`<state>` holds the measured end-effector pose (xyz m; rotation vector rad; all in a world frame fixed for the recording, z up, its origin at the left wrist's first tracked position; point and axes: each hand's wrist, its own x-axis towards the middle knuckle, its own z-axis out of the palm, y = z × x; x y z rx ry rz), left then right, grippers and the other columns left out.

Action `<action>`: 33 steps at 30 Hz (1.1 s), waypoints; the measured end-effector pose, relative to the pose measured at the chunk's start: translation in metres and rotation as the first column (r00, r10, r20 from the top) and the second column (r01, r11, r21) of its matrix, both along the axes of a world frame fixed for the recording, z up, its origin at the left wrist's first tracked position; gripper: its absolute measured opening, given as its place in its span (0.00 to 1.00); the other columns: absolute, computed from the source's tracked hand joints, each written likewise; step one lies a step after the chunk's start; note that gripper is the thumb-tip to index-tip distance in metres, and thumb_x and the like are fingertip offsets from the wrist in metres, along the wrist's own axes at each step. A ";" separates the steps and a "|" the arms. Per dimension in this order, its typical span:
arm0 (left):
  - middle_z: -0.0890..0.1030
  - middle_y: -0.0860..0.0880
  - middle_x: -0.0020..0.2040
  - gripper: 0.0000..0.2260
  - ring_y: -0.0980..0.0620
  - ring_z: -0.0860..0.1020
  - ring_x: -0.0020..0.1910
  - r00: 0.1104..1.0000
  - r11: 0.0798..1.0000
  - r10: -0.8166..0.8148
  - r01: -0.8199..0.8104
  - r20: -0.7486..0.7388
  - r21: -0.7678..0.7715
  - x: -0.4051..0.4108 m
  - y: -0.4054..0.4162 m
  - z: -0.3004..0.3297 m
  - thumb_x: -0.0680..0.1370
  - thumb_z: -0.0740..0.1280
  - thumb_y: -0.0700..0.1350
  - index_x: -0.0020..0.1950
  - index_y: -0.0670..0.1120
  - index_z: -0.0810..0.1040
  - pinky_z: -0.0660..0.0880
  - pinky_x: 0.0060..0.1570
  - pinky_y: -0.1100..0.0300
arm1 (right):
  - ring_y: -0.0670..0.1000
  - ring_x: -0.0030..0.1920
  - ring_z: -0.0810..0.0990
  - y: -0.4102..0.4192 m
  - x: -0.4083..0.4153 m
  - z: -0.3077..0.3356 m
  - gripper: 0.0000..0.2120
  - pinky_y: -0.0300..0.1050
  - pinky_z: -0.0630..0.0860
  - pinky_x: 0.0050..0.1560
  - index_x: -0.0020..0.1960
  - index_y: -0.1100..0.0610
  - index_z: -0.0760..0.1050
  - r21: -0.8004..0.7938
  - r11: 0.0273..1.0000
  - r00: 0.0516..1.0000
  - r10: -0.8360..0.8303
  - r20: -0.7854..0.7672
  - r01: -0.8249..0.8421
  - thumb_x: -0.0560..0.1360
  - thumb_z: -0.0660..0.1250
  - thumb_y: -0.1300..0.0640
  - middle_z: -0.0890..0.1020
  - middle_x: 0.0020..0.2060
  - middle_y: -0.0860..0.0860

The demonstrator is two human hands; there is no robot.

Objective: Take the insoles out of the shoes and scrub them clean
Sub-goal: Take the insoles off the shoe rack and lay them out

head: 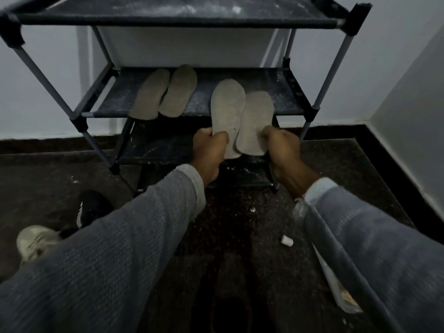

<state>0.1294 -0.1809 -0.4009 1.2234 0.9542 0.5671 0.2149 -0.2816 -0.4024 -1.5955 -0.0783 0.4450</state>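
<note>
Two grey knit sleeves (120,248) fill the lower part of the view, reaching forward over a dark speckled floor (216,224). At the end of the left sleeve, the left hand (210,150) curls its fingers round the heel end of one grey insole (227,109), which stands up and away from the hand, toe end highest. The right hand (283,150) grips the heel end of a second insole (255,121) in the same way; this one sits just beside the first and overlaps its lower edge, so the two touch between the hands. Beyond both hands stands a dark fabric shoe rack (283,97) with grey poles, its shelves dusted with pale specks. On the middle shelf, ahead of the left hand and off to its left, another pair of insoles (165,92) lies flat, side by side and touching. Behind the left hand and well off to its left, near the elbow, a pale sneaker (36,241) sits on the floor with a black shoe (93,207) just beyond it. Behind the right hand, near that forearm, a small white cap (287,241) lies on the floor beside a clear plastic wrapper (336,284) partly hidden by the sleeve.
</note>
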 end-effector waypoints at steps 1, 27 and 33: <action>0.81 0.47 0.47 0.11 0.48 0.80 0.45 1.000 1.000 -0.011 0.011 -0.009 -0.027 -0.006 -0.003 -0.002 0.74 0.64 0.35 0.56 0.40 0.78 0.81 0.39 0.54 | 0.54 0.38 0.76 -0.006 -0.005 -0.003 0.12 0.48 0.73 0.39 0.41 0.63 0.79 0.009 1.000 0.999 0.027 -0.035 -0.027 0.66 0.70 0.54 0.78 0.36 0.56; 0.78 0.52 0.50 0.10 0.52 0.77 0.48 0.973 0.984 -0.092 0.122 -0.211 0.133 -0.086 -0.066 -0.035 0.78 0.66 0.40 0.59 0.45 0.75 0.75 0.46 0.57 | 0.38 0.32 0.77 -0.123 -0.034 -0.036 0.03 0.28 0.72 0.32 0.49 0.65 0.76 -0.187 0.940 0.919 0.324 0.223 -0.286 0.78 0.65 0.65 0.78 0.37 0.53; 0.77 0.51 0.51 0.12 0.53 0.76 0.48 0.960 0.993 -0.099 0.113 -0.260 0.040 -0.112 -0.094 -0.079 0.78 0.65 0.40 0.61 0.45 0.74 0.73 0.44 0.58 | 0.44 0.29 0.76 -0.154 -0.050 -0.090 0.06 0.39 0.73 0.29 0.48 0.68 0.75 -0.274 0.901 0.911 0.384 0.148 -0.336 0.78 0.64 0.65 0.77 0.33 0.57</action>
